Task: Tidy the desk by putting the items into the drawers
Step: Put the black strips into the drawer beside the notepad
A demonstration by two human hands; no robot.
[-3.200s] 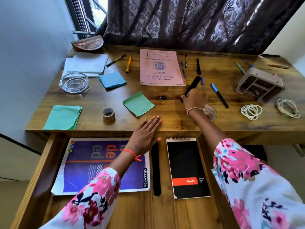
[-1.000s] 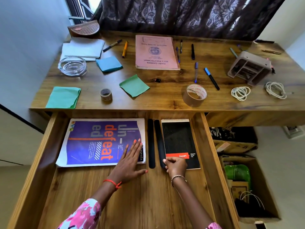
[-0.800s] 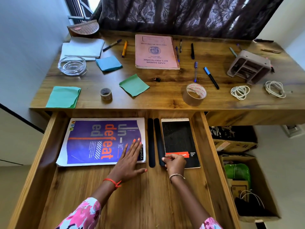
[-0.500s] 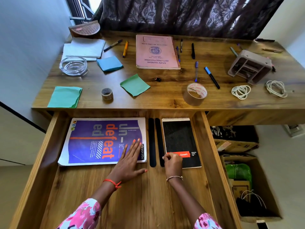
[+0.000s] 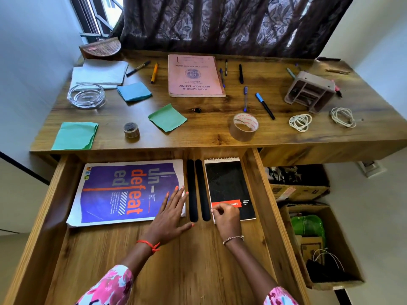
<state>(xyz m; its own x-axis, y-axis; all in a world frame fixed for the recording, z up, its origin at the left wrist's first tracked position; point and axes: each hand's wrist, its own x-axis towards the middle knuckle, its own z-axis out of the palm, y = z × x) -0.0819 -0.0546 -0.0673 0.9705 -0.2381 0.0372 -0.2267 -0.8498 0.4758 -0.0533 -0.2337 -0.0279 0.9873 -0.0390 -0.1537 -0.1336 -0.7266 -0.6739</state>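
Note:
The open wooden drawer (image 5: 55, 216) holds a purple notebook (image 5: 123, 192), two black strips (image 5: 192, 190) side by side, and a black spiral pad (image 5: 226, 181). My left hand (image 5: 171, 214) lies flat and open, fingers spread over the purple notebook's near right corner. My right hand (image 5: 226, 219) is curled, its fingertips pinching the pad's near left corner beside the right strip. On the desk top lie a pink record book (image 5: 195, 75), a large tape roll (image 5: 244, 127), a small tape roll (image 5: 131, 129), green sticky notes (image 5: 167, 117) and several pens (image 5: 265, 105).
Blue notes (image 5: 134, 91), a green sheet (image 5: 74, 135), a glass ashtray (image 5: 86, 95), white papers (image 5: 101, 72), a tipped organizer (image 5: 310, 93) and two white cable coils (image 5: 300, 122) are on the desk. Cardboard boxes (image 5: 308, 238) stand on the floor to the drawer's right.
The second black strip went from the desk top into the drawer beside the first. My right hand then slid from the strip's near end to the pad's corner. My left hand stayed flat.

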